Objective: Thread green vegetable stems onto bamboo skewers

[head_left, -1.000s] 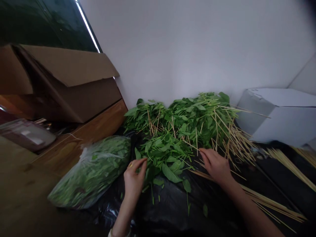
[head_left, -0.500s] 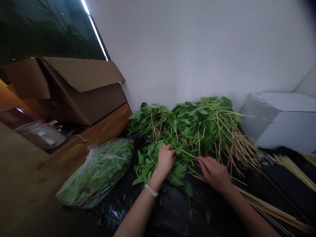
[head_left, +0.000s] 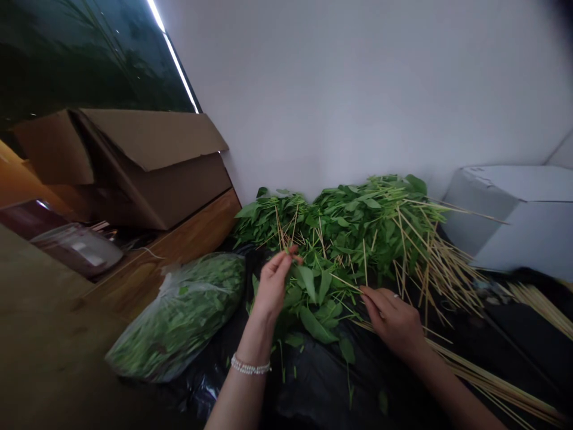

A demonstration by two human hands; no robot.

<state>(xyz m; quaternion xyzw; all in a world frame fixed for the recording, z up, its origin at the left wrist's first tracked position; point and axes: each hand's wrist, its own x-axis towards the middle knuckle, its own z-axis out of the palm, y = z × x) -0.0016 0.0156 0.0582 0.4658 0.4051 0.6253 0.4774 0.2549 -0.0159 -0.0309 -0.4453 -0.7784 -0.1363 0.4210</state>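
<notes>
My left hand (head_left: 274, 280), with a beaded bracelet at the wrist, is raised over the greens and pinches a leafy stem (head_left: 308, 283) whose leaves hang to the right of the fingers. My right hand (head_left: 390, 313) grips a thin wooden skewer (head_left: 344, 282) between thumb and fingers; it points left towards the leaves. Between and beneath my hands lies a loose heap of leafy greens (head_left: 316, 325). Behind it, bunches of greens on skewers (head_left: 358, 209) are piled along the wall. Whether anything is threaded on the held skewer's far tip I cannot tell.
A clear plastic bag of greens (head_left: 188, 316) lies at the left on black plastic sheeting (head_left: 322, 382). Loose skewers (head_left: 501, 382) lie at the lower right. A cardboard box (head_left: 165, 185) stands at the back left, a white box (head_left: 532, 227) at the right.
My left hand has come up and left out of the loose greens with a leafy stem in its fingers. My right hand stays nearly in place with the skewer.
</notes>
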